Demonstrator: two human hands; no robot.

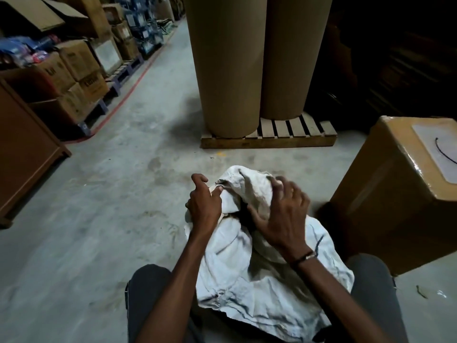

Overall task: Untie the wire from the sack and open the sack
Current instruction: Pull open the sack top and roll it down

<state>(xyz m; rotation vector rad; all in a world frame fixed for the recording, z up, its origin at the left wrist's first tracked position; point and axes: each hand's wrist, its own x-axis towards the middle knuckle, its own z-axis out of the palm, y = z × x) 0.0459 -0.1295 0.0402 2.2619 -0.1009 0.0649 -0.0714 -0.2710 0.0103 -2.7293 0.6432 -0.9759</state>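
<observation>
Concrete warehouse floor (99, 219) carries our white sack (259, 276), lying between our knees. Our left hand (204, 204) pinches the mouth's rim with curled fingers (199, 178); our right hand (284, 214) curls over the bunched neck, gripping cloth. A dark wire (444, 151) lies on the cardboard box (385, 194) nearby, so we judge untying done: next, draw the rims apart evenly.

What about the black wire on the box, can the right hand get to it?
Probably yes. The wire lies bare on top of the box, on the same side as the right hand, with nothing between them. That hand would first have to leave the sack and stretch out.
</observation>
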